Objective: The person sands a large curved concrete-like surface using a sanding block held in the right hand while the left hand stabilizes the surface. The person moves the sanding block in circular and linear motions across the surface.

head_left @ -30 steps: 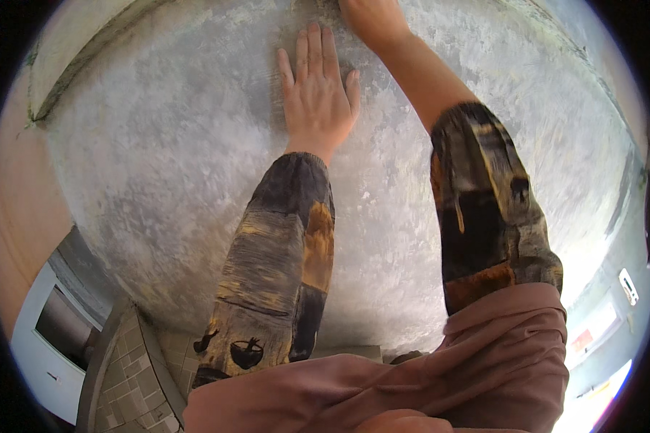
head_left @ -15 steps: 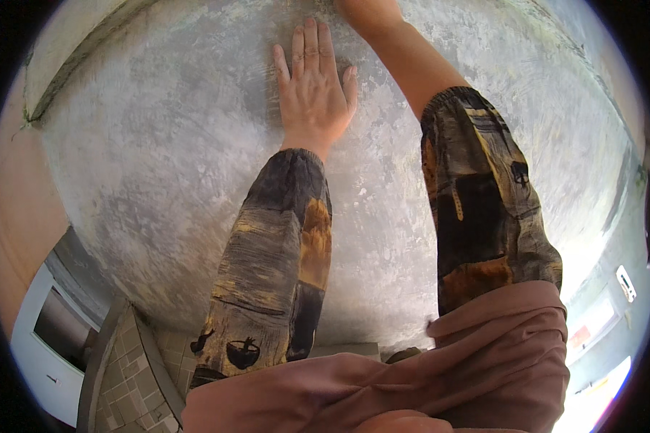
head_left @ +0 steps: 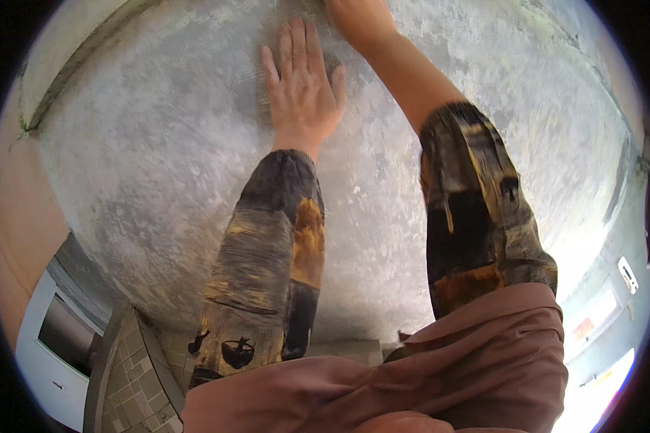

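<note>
My left hand (head_left: 303, 90) lies flat on a rough grey plastered surface (head_left: 159, 166), palm down, fingers stretched and slightly apart, holding nothing. My right hand (head_left: 355, 18) reaches further up the same surface, just right of the left fingertips. Its fingers are cut off by the picture's top rim, so only the wrist and the back of the hand show. Both forearms wear dark sleeves with yellow-brown patches (head_left: 274, 267).
A ledge or seam (head_left: 72, 68) runs along the grey surface's upper left. A peach wall (head_left: 7, 216) stands at the left, with a white-framed panel (head_left: 50, 339) and a tiled surface (head_left: 126, 375) below. A white switch plate (head_left: 627, 274) sits at the far right.
My left hand has slid slightly left and upward across the grey surface. My right forearm has shifted a little with it.
</note>
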`<state>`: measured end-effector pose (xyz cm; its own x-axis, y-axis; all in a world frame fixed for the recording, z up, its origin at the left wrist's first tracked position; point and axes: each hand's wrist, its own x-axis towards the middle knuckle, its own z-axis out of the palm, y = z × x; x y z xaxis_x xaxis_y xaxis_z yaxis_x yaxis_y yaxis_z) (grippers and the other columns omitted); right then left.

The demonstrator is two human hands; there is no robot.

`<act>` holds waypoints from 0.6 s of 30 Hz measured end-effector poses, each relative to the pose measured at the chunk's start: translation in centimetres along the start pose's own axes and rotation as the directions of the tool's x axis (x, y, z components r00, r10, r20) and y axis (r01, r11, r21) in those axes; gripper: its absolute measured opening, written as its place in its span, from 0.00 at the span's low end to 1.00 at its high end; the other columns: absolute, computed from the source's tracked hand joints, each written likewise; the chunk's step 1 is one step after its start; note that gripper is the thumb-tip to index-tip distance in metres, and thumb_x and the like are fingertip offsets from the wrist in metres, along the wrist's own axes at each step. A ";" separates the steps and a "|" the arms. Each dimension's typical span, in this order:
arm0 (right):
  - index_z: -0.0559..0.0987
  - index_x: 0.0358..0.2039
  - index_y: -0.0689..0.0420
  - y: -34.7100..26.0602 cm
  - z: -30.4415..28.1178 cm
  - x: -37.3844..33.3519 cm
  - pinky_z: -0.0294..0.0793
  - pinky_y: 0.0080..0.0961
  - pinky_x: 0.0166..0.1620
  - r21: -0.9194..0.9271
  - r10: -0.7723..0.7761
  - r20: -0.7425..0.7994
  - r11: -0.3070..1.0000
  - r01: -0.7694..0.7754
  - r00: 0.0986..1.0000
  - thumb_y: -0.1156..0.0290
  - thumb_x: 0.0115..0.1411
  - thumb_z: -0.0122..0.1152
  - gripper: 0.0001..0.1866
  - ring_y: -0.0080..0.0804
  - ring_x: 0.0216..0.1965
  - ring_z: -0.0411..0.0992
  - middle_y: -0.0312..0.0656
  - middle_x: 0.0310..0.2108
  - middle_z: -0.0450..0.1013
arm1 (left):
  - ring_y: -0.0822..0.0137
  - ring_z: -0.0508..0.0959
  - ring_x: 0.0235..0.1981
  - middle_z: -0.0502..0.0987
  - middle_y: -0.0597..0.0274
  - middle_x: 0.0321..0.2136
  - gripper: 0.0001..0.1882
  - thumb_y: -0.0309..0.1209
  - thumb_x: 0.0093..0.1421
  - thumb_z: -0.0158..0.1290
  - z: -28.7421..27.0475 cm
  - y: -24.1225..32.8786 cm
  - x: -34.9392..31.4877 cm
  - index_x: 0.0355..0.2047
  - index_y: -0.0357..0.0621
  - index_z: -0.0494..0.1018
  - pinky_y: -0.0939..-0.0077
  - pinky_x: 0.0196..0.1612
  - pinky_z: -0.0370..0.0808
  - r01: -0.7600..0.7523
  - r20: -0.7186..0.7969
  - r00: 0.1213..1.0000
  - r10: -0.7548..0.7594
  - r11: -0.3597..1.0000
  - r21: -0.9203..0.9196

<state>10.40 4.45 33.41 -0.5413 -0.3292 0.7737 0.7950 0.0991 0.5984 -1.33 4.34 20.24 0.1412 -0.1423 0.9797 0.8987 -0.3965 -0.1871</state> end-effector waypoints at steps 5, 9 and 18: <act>0.72 0.51 0.61 0.5 -1.3 -2.7 0.67 0.42 0.62 0.124 -0.044 -0.026 0.991 0.047 0.999 0.75 0.62 0.48 0.17 0.50 0.57 0.69 0.51 0.54 0.72 | 0.54 0.48 0.73 0.50 0.51 0.71 0.37 0.48 0.69 0.41 -0.3 0.4 0.2 0.71 0.39 0.49 0.46 0.72 0.41 0.013 -0.016 1.000 -0.013 1.000 -0.009; 0.72 0.49 0.62 2.7 0.0 0.7 0.67 0.43 0.61 0.037 0.091 -0.041 0.995 -0.089 0.995 0.77 0.61 0.48 0.15 0.50 0.57 0.69 0.53 0.53 0.72 | 0.54 0.49 0.72 0.50 0.51 0.71 0.37 0.48 0.68 0.41 0.1 0.3 0.0 0.70 0.38 0.50 0.45 0.71 0.41 -0.007 -0.018 1.000 0.007 1.000 0.003; 0.72 0.48 0.63 1.5 -2.6 -3.1 0.69 0.42 0.60 0.139 -0.113 -0.089 0.982 0.124 0.990 0.77 0.62 0.47 0.14 0.49 0.57 0.70 0.53 0.53 0.73 | 0.49 0.53 0.70 0.52 0.46 0.70 0.38 0.43 0.67 0.43 -1.2 0.4 0.2 0.70 0.35 0.48 0.46 0.72 0.45 -0.011 -0.014 1.000 0.011 1.000 0.024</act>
<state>13.99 3.22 31.37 -0.6008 -0.4209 0.6796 0.6758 0.1866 0.7131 -1.41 3.09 20.28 0.1457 -0.1595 0.9764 0.9069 -0.3729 -0.1962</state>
